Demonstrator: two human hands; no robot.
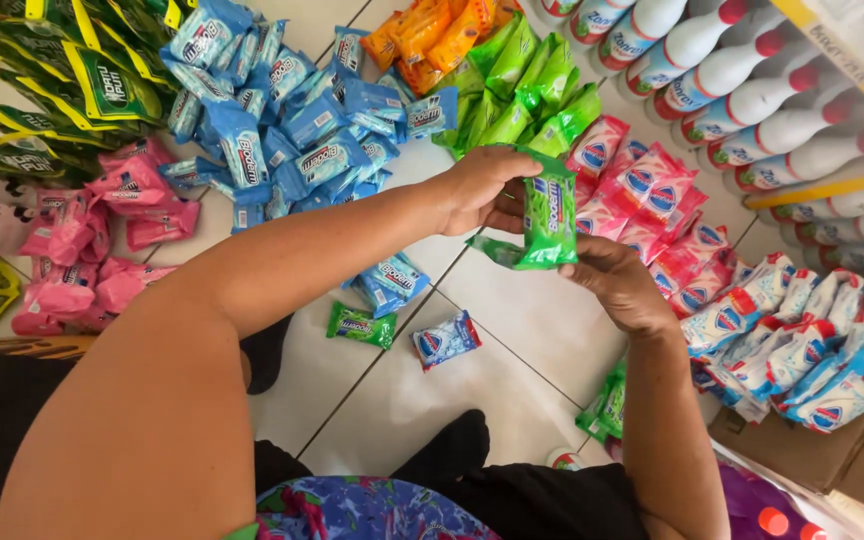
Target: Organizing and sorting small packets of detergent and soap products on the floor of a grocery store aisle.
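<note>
Both forearms reach forward, left hand (477, 190) and right hand (620, 285) meeting, fingers curled shut, thumbs pinching inward.

This is a small shop or its stockroom: sorted heaps of blue sachets (292, 130), pink sachets (102, 240) and green sachets (522, 100) cover the tiled floor (512, 320), white red-capped bottles (752, 90) stand in rows, beside a cardboard carton (852, 450)
</note>
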